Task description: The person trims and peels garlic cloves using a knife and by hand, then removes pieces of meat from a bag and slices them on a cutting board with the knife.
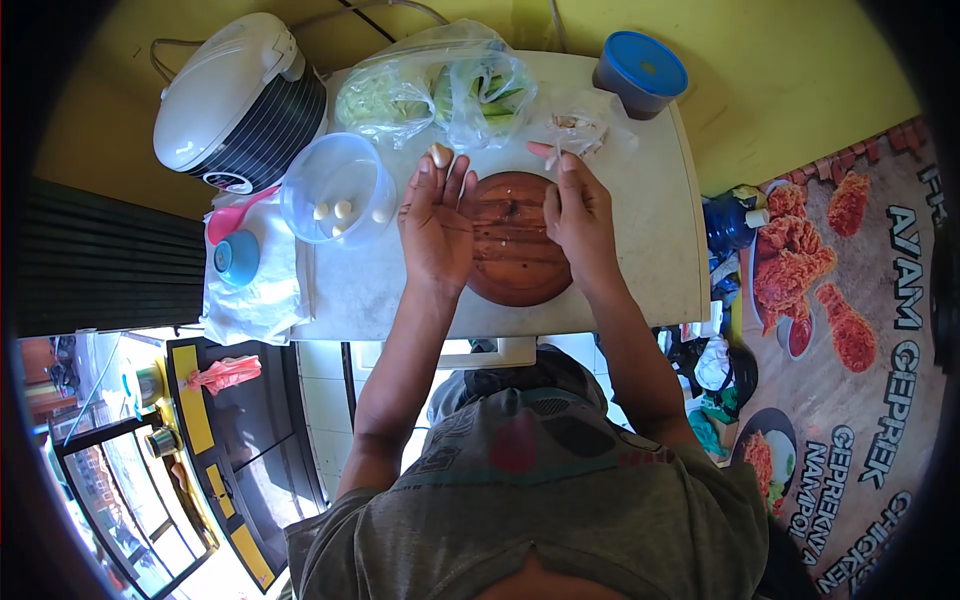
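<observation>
Left to right: we see a white-and-black rice cooker [245,95] at the far left corner. Near it, a pink spoon [232,218] and a small blue bowl [236,258] by a pale plastic sheet [262,310]. Right of those, a clear tub [293,195] holds a few peeled cloves [343,208], smooth, ivory, rounded.

Left hand [437,228]: palm up, fingers loosely spread. Clove [439,155] is at its index and middle fingertips, just right of the tub: small, plump, cream with a tan-brown tint. Pinched or only resting, we can't tell.

Far side, mid-table: two clear bags of greens, a pale green one [385,102] and a darker one [492,100]. Between our hands, a round reddish-brown board [518,262], a few pale specks on it.

Right hand [583,212]: over the board's right edge, thumb and index pinching a thin pale sliver [555,156]; too small to identify. Beyond it, another clear bag [590,118] with brownish bits. Far right: dark-filled container [625,98], blue lid on.
</observation>
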Tool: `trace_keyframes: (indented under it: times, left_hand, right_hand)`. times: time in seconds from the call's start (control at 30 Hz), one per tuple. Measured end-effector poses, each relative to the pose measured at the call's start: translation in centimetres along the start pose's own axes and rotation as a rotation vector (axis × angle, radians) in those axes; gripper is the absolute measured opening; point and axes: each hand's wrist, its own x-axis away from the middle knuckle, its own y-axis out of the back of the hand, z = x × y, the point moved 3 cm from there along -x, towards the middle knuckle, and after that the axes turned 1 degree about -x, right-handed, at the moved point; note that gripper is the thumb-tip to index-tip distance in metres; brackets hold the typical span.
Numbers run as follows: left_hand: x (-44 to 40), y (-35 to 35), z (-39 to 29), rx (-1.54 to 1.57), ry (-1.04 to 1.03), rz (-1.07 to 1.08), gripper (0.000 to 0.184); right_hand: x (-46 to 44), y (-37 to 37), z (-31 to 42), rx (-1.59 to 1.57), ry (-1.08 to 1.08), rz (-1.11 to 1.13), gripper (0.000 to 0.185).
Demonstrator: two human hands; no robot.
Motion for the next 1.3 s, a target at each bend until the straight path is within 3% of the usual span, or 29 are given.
trace_keyframes:
  times: [0.07,0.13,0.17,0.23,0.4,0.47,0.67,0.7,0.77,0.8,0.87,0.9,0.97,1.1,1.2,1.27,1.3]
  left_hand:
    - [-0.2,1.6,-0.2,-0.024,0.001,-0.036,0.023]
    - [-0.1,3.1,-0.2,-0.061,0.006,-0.110,0.022]
    - [-0.1,3.4,0.0,-0.056,0.010,-0.106,0.022]
    - [0.0,3.6,0.5,-0.066,0.029,-0.109,0.021]
    - [0.4,2.2,1.7,-0.091,0.067,-0.077,0.021]
    - [0.5,2.1,1.7,-0.107,0.074,-0.074,0.021]
    - [0.3,2.2,1.6,-0.125,0.082,-0.069,0.022]
    - [0.5,1.8,1.6,-0.124,0.079,-0.058,0.022]
    - [0.5,1.4,1.7,-0.122,0.071,-0.046,0.022]
    - [0.6,1.3,1.8,-0.147,0.081,-0.018,0.023]
    - [0.8,1.3,1.9,-0.173,0.089,0.002,0.023]
    - [0.8,1.2,2.0,-0.163,0.095,0.026,0.022]
    - [1.0,1.0,2.2,-0.155,0.103,0.047,0.021]
    - [1.3,0.1,2.2,-0.271,0.027,0.091,0.015]
    - [1.8,-0.5,2.0,-0.392,-0.062,0.128,0.014]
    - [2.1,-1.2,1.9,-0.464,-0.107,0.151,0.016]
    - [2.3,-1.5,1.9,-0.475,-0.129,0.144,0.019]
  right_hand:
    - [-0.6,2.9,-0.8,0.184,0.100,-0.089,0.044]
    - [-1.2,6.2,-1.7,0.184,-0.049,-0.343,0.045]
    - [-1.7,7.2,-1.8,0.190,-0.045,-0.346,0.045]
    - [-3.3,8.7,-1.7,0.494,0.008,-0.425,0.044]
    - [-6.7,9.8,-2.5,0.647,0.037,-0.393,0.033]
    - [-7.1,8.9,-1.8,0.836,0.056,-0.228,0.025]
    - [-6.2,7.9,-0.6,0.939,0.023,-0.312,0.021]
    - [-6.3,8.1,-1.1,0.938,0.024,-0.308,0.021]
    - [-6.2,8.4,-1.6,0.960,0.332,-0.416,0.021]
    - [-6.0,8.1,-1.0,0.959,0.334,-0.411,0.021]
    - [-5.6,8.0,-0.1,0.875,0.120,-0.397,0.023]
    - [-5.7,8.2,-0.5,0.874,0.120,-0.393,0.023]
    - [-5.8,8.7,-0.9,0.738,0.323,-0.434,0.024]
    - [-4.2,7.4,1.5,0.762,0.310,-0.492,0.029]
    - [-1.6,5.8,2.7,0.608,0.347,-0.415,0.035]
    - [-0.1,3.0,2.2,0.607,0.303,-0.104,0.040]
    - [0.4,2.0,1.7,0.608,0.299,-0.106,0.040]
